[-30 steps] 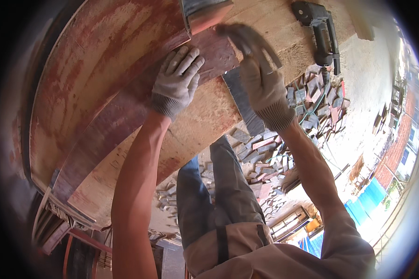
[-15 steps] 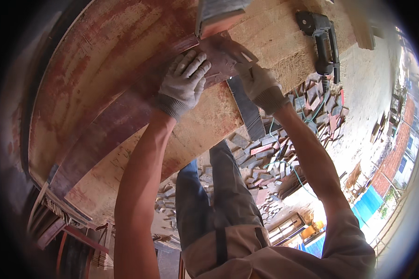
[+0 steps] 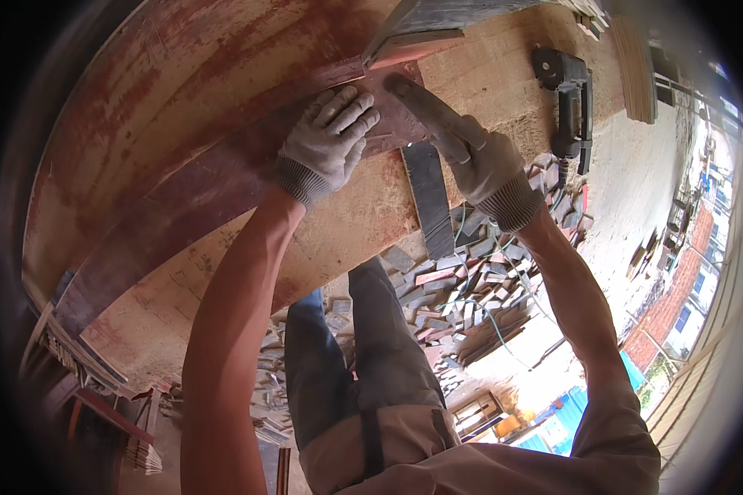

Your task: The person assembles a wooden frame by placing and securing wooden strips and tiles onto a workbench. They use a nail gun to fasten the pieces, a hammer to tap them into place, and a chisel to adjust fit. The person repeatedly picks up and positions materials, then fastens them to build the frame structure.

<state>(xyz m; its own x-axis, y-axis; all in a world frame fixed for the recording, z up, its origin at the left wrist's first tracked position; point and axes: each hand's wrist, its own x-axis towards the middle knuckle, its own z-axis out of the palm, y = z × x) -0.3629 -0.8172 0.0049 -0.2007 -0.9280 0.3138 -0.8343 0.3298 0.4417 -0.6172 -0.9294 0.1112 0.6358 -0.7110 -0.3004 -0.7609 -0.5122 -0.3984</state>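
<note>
Diagonally, blurred hammer [image 3: 423, 107] jutting from curled right grip [image 3: 494, 167], reddish board [image 3: 194, 198] beneath flat left grip [image 3: 325, 142]

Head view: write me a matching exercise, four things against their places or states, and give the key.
Things
1. Left gloved hand
2. Hammer
3. Nail gun
4. Wood offcuts

Places or states
A. Held in the right gloved hand
B. Scattered in many small pieces
C. Resting on the reddish-brown board
D. Black, upper right of the picture, in neither hand

Pairs: 1-C, 2-A, 3-D, 4-B
</note>
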